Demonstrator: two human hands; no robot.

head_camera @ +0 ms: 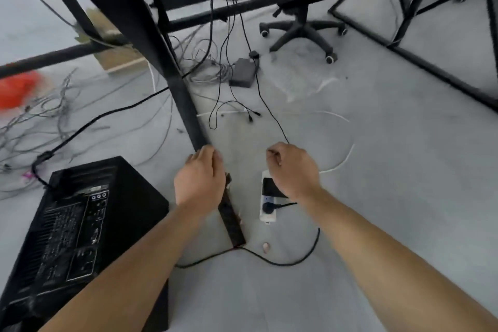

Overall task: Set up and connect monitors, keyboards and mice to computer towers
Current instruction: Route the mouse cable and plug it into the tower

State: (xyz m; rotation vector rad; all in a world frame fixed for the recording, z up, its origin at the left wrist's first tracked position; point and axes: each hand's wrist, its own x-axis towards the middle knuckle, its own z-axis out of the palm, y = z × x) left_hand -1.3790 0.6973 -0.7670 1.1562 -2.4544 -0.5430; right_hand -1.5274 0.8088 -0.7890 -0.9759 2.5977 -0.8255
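Pinching a thin black cable (270, 113) between thumb and forefinger of the right grip (292, 170), directly above the white power strip (269, 214). Curling the left grip (200, 178) round the black counter leg (183, 94) just left of that strip, apparently bracing there. Leaving the computer tower (80, 224) lying on the floor well left of the strip, rear ports facing up.

Probably gathering this lead for plugging in. Doing it well likely means:
- holding the pinch light and drawing slowly, since the cable is running off beyond the strip toward other loose leads;
- avoiding tugging the 1 black plug (269, 206) already sitting in the strip;
- checking the connector before choosing a socket, its end being hidden inside the fingers here.

Working low over a pale grey floor (377, 197) under black counter framing. Sharing that floor with a dark power brick (242, 73) far beyond the strip, an office chair (301, 27) farther beyond, a tangle of grey cables (40, 121) far left of it, and a white lead curving just right of it.
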